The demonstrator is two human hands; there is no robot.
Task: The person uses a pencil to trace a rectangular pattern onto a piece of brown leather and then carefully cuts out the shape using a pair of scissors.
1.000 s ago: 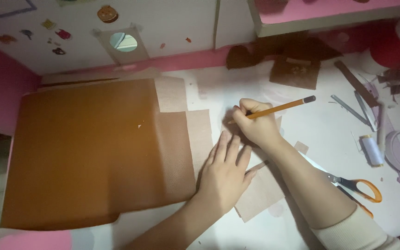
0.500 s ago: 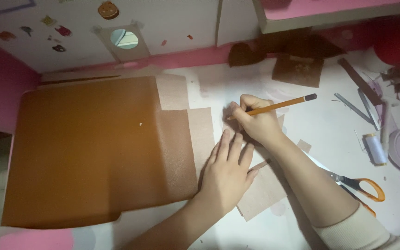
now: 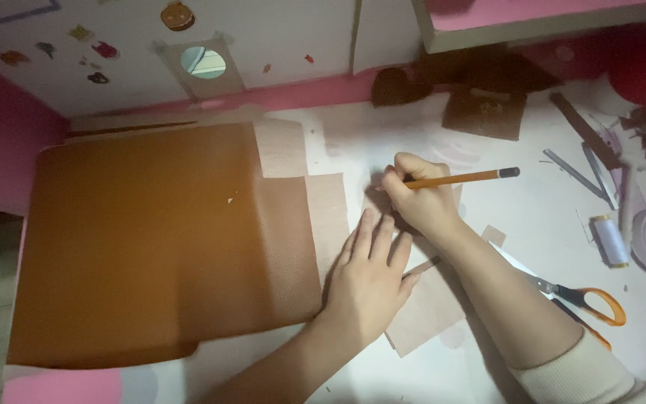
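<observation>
An orange wooden pencil with a black end (image 3: pixel 461 179) is gripped by the right hand (image 3: pixel 420 200), fingers curled tight round the shaft, tip end hidden under the fingers, black end pointed away to the right. The left hand (image 3: pixel 368 280) is laid flat, palm down, fingers straight and slightly fanned, nothing held. It is pressed on a pale pinkish-beige flat piece of material (image 3: pixel 428 314), which is spread beneath both hands and sticks out past the left wrist toward the person. The left fingertips (image 3: pixel 368 218) are just beside the right hand's knuckles, nearly touching.

Left of the left fingers, a large tan-brown leather sheet (image 3: pixel 151 239) is laid over the white tabletop (image 3: pixel 532 224), with a paler beige strip (image 3: pixel 327 217) along its right edge, just beside the left index finger. A small beige scrap (image 3: pixel 493 235) is seen just right of the right wrist. Orange-handled scissors (image 3: pixel 581 299) are lying right of the right forearm, near it, apart from the fingers. A white thread spool (image 3: pixel 608 239) and grey metal strips (image 3: pixel 581 172) are well apart, far right of the pencil's end. Dark brown leather pieces (image 3: pixel 484 112) are placed beyond the right fingers, by the pink wall edge.
</observation>
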